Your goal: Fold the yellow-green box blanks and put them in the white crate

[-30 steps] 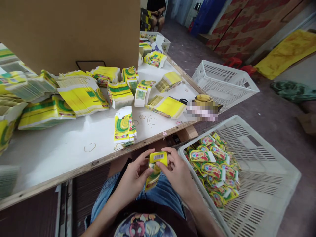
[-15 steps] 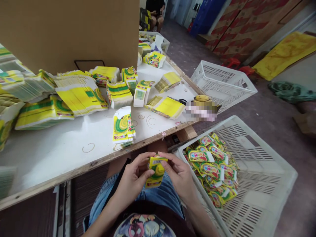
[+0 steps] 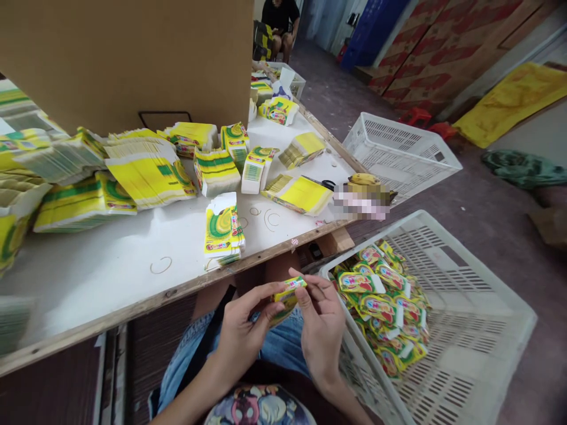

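Above my lap I hold a small yellow-and-green printed carton (image 3: 289,290). My left hand (image 3: 248,321) pinches its left side between thumb and fingers. My right hand (image 3: 322,316) has its thumb and fingertips at the carton's right end. A narrow printed face with colourful lettering is turned up; the carton's lower part is partly hidden by my fingers. Just beyond, near the table's edge, lies a small stack of flat cartons (image 3: 221,227) of the same print. To my right, a white plastic crate (image 3: 469,330) holds many similar small cartons (image 3: 385,301).
Bundles of flat cartons (image 3: 150,177) line the white table (image 3: 110,254) before a big cardboard box (image 3: 128,53). Scissors (image 3: 326,184), bananas (image 3: 364,179) and rubber bands (image 3: 271,219) lie on it. Another crate (image 3: 398,147) stands beyond; a person (image 3: 280,26) sits at the back.
The carton has turned in my hands, from its broad face showing to a narrow face upward. My right hand has shifted slightly and its fingers have re-angled.
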Available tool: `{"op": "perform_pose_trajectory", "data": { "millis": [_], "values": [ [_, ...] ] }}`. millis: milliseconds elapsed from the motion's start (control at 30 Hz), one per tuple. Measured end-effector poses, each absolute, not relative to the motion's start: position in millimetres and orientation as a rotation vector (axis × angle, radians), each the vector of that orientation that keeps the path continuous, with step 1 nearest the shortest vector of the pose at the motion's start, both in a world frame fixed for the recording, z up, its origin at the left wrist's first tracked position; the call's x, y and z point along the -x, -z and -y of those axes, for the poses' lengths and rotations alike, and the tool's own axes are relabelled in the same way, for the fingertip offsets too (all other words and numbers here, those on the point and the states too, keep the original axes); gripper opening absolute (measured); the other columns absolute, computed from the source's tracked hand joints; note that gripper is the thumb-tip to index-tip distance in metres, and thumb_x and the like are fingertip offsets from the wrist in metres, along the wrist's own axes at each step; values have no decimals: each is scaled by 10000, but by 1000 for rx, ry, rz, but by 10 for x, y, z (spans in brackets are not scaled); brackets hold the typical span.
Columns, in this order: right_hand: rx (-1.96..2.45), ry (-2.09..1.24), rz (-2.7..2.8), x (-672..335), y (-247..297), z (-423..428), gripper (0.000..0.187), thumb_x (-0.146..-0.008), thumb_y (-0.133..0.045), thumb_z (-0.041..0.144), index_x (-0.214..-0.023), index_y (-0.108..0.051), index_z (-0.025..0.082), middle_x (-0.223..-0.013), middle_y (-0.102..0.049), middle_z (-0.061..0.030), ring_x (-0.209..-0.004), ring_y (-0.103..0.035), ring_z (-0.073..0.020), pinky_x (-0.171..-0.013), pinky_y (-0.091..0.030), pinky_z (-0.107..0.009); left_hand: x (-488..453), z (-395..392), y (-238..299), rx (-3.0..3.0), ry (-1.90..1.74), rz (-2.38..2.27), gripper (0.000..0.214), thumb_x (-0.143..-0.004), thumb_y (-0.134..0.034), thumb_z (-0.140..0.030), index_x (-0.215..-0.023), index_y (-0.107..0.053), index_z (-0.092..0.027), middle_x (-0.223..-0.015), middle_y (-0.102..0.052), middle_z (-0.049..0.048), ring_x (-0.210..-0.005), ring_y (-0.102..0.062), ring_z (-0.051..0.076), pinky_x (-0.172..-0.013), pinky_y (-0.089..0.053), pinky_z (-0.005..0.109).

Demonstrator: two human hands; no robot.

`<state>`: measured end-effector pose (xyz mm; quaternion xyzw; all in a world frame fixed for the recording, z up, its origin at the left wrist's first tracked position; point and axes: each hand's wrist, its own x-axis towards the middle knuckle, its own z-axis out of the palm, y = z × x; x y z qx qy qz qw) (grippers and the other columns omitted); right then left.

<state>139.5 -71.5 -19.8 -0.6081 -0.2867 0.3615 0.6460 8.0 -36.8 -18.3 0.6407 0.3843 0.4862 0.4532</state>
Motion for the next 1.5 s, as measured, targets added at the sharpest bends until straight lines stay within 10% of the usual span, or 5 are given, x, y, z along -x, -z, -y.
{"op": "perform_pose_trajectory", "data": {
  "millis": [333, 567, 800, 1067, 1500],
  "values": [
    [1446, -588, 1113, -1545, 186, 729, 83, -897, -661, 275, -938, -715, 227, -946, -737, -51, -879, -695, -213, -779, -557, -346, -81, 378, 203, -1656, -1169, -872, 253, -886, -618, -76, -1086, -714, -196, -1072, -791, 69, -970, -758, 187, -859, -613, 255],
    [2019, 576, 1224, -2770, -60, 801, 310, -847, -696, 481, -899, -757, 181, -877, -677, -153, -998, -591, -356, -966, -377, -557, 485, -236, 168, -1661, -1360, -1788, 435, -876, -660, -373, -1246, -584, -156, -1253, -655, 144, -1161, -614, 280, -962, -503, 413],
    [1856, -28, 1300, -2264, 29, 683, 261, -897, -623, 430, -932, -707, 186, -958, -682, -107, -897, -596, -269, -776, -446, -404, 748, -500, 250, -1622, -913, -1891, 253, -860, -616, -413, -738, -586, -194, -645, -587, -20, -593, -529, 161, -588, -379, 270],
    [1476, -403, 1641, -1420, -164, 530, 574, -888, -680, 293, -1421, -469, 290, -1421, -547, -110, -1180, -547, -300, -962, -447, -467, 329, 178, -108, -1596, -919, -948, 205, -944, -538, -274, -759, -544, -185, -929, -694, 53, -811, -632, 169, -729, -484, 247],
    [1564, -657, 1391, -1432, -7, 613, 507, -879, -683, 261, -1356, -511, 256, -917, -577, -25, -743, -514, -181, -725, -489, -325, 132, 332, 52, -1317, -943, -869, 269, -944, -578, -283, -706, -498, -189, -804, -654, 40, -726, -601, 150, -718, -483, 254]
  ]
}}
